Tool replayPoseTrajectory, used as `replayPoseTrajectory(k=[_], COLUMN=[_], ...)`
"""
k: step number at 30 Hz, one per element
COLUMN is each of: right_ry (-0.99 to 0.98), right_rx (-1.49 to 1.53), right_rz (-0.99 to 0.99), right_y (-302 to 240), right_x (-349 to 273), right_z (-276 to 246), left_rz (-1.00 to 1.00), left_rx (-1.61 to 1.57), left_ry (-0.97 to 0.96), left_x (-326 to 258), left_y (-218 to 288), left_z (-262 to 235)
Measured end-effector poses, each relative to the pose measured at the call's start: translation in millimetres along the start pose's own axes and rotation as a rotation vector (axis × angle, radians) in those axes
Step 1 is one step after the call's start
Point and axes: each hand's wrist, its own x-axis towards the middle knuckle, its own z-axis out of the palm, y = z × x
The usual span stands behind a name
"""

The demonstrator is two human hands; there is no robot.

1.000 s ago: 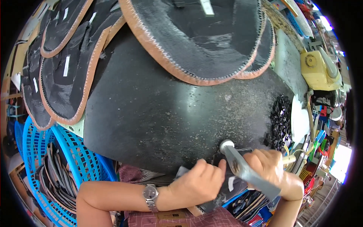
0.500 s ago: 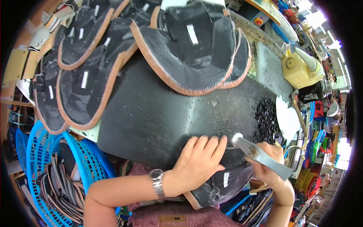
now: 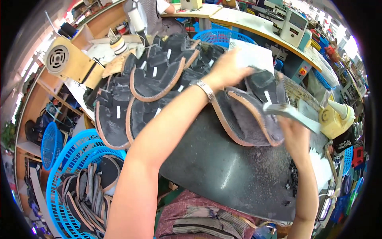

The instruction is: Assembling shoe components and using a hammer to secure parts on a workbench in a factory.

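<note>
My left hand [image 3: 230,69], slightly blurred, reaches across to the far side of a black work board [image 3: 223,175]. Its fingers are closed at the top of a black shoe upper [image 3: 242,119] with a tan stitched rim, which bends to show grey fuzzy lining. Another upper with a white tag [image 3: 267,96] lies against it. In my right hand [image 3: 293,131] is a hammer with a grey metal head [image 3: 292,114], held above the board's right side; its handle is hidden by the hand. More black uppers [image 3: 153,81] lie overlapping at the left.
A blue plastic basket [image 3: 59,187] full of uppers stands at the lower left. Black scraps [image 3: 292,181] lie on the board's right edge, near a yellowish container [image 3: 336,119]. A beige machine [image 3: 63,59] stands far left. Another person [image 3: 147,18] is at the back.
My left hand has gone from the board's near edge to the uppers on its far side, where one is now bent. The hammer has moved up and away. The view has shifted too.
</note>
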Motion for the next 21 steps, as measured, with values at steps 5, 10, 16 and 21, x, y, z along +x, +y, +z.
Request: replayPoseTrajectory(k=[5,10,16,21], right_ry=[-0.07,-0.102,-0.066,-0.043], right_rx=[-0.113,0.029,-0.049,-0.149], right_rz=[-0.222,-0.227,-0.182,-0.153], right_y=[27.2,16.2,20.9,10.0], right_x=[20.0,20.3,13.6,14.7], right_z=[53.4,56.6,56.8,65.1], left_rz=[-0.42,-0.729,0.295,0.054], left_rx=[0.619,0.563,0.914,0.678], left_ry=[0.298,0.112,-0.206,0.127], left_x=[-16.0,-67.6,-102.8,-130.8], left_y=[-193.7,-281.3,-87.5,55.4], left_z=[-82.7,-159.9,-179.4,-250.0])
